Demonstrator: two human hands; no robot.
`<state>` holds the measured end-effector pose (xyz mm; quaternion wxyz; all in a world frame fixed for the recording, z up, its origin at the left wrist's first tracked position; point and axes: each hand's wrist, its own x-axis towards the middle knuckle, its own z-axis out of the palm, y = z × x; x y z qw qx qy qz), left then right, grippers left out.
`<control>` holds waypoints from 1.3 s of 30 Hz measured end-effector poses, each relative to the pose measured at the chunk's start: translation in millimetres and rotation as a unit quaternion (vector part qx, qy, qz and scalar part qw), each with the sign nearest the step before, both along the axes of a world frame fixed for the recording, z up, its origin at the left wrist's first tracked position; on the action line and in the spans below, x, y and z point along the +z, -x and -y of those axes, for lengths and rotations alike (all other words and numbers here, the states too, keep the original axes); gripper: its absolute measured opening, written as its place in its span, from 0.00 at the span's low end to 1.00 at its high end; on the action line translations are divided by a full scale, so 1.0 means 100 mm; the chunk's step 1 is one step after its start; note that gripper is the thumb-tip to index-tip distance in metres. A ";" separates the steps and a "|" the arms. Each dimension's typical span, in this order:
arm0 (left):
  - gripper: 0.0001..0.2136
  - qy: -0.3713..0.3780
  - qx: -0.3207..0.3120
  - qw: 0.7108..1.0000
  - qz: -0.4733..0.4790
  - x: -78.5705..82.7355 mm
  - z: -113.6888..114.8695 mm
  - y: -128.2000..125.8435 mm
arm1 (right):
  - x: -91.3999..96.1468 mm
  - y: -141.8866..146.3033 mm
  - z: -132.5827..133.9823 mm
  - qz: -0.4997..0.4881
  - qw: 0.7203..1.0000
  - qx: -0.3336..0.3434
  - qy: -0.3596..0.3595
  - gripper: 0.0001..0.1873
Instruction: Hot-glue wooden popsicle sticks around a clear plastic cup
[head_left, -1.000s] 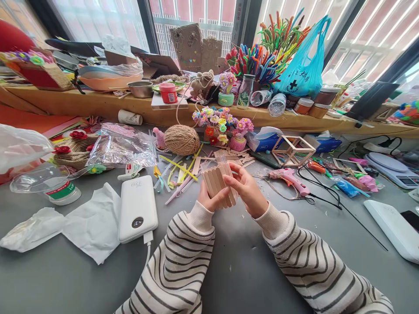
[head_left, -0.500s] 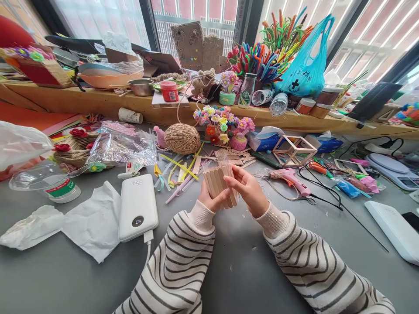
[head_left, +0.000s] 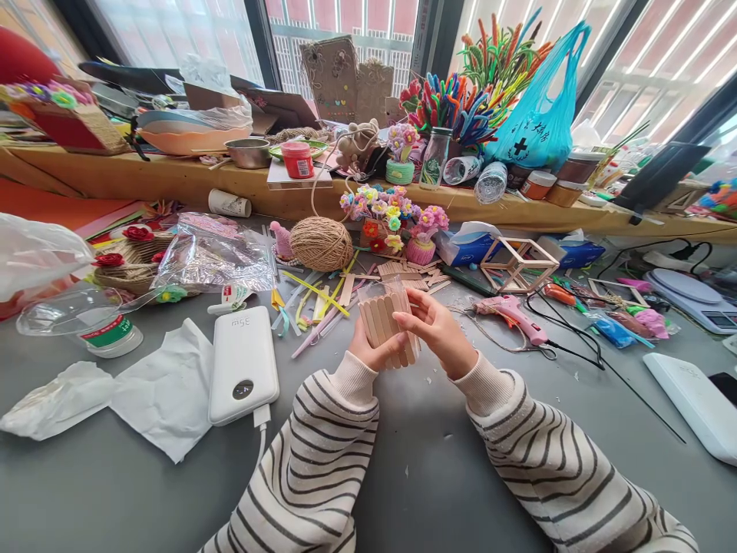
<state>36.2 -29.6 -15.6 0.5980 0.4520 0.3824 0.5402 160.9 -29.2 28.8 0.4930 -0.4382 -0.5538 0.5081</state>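
Between my hands is a small clear plastic piece faced with a row of wooden craft sticks (head_left: 383, 322); the clear plastic shows above the sticks and at the right side. My left hand (head_left: 371, 349) grips it from the lower left, thumb across the front of the sticks and fingers hidden behind. From the right, my right hand (head_left: 442, 336) is closed on its side edge, with the thumb by the sticks. The piece is held up over the grey table, tilted slightly. Loose craft sticks (head_left: 408, 276) lie scattered just beyond it.
A pink glue gun (head_left: 515, 316) with a black cord lies to the right, near a wooden stick frame (head_left: 518, 265). On the left are a white power bank (head_left: 242, 365) and paper tissue (head_left: 166, 392). A twine ball (head_left: 321, 244) and crocheted flowers (head_left: 383, 211) stand behind.
My right hand has shifted very slightly to the right. Both hands keep hold of the stick-faced piece, which stays almost in place.
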 end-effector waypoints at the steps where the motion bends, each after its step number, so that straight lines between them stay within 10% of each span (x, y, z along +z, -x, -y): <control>1: 0.33 0.003 -0.003 1.000 -0.005 0.03 0.00 0.01 | 0.02 -0.04 -0.01 0.027 0.999 -0.006 -0.019 0.32; 8: 0.26 -0.028 -0.031 0.999 0.004 0.19 0.03 0.05 | 0.28 -0.35 -0.02 0.313 0.890 0.087 -0.319 0.50; 13: 0.27 -0.024 -0.038 0.999 -0.006 0.16 0.02 0.06 | 0.29 -0.37 -0.02 0.396 0.832 0.127 -0.367 0.54; 39: 0.39 0.008 0.000 0.999 0.032 0.03 -0.04 0.02 | 0.15 -0.28 -0.05 0.350 0.838 0.153 -0.389 0.53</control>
